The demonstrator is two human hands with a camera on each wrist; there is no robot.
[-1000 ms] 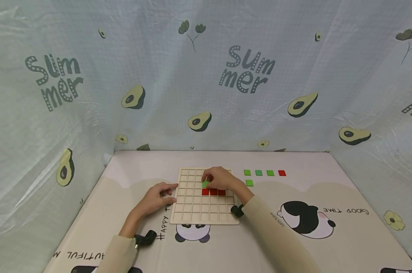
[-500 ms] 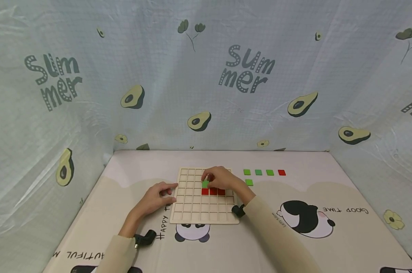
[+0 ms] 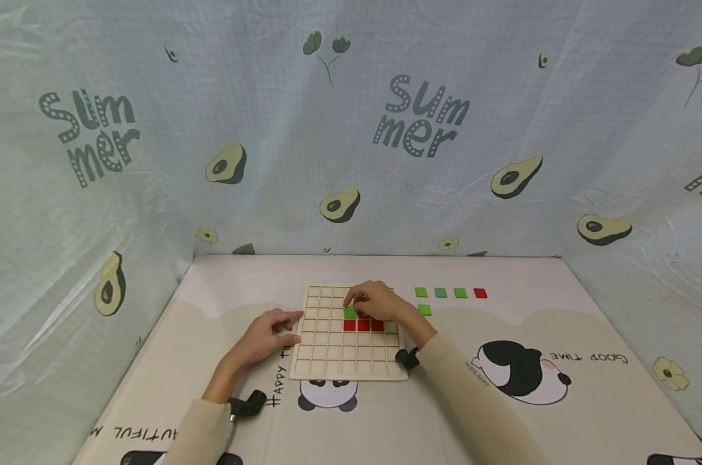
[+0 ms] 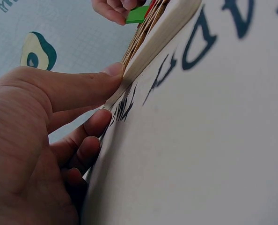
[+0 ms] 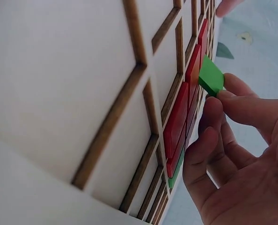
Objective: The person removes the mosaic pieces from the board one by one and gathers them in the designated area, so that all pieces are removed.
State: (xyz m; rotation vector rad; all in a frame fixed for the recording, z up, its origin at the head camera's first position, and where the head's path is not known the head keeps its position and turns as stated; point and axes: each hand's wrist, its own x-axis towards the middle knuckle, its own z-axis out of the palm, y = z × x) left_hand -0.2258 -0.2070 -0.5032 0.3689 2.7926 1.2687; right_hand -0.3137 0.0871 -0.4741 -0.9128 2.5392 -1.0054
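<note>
A pale wooden grid board (image 3: pixel 321 354) lies on the table. My right hand (image 3: pixel 378 300) is over its far half and pinches a small green square tile (image 5: pixel 211 76) between thumb and fingertips. That tile stands tilted in the right wrist view, beside a row of red tiles (image 5: pixel 176 121). Another green tile (image 5: pixel 177 169) sits in a cell lower down there; from the head, the right hand hides its surroundings. At the board's left edge, my left hand (image 3: pixel 263 337) touches the rim with thumb and index finger spread, the other fingers loosely bent.
Right of the board lie loose tiles: several green, including a bluish-green tile (image 3: pixel 440 293), and one red tile (image 3: pixel 480 293). The tablecloth (image 3: pixel 351 433) carries printed pandas and lettering. A patterned curtain (image 3: pixel 281 116) rises behind the table's far edge and at both sides.
The right thumb has shifted slightly right and away from the green tile's corner, so more of the tile and a bit of red beside it show. The left hand stays put.
</note>
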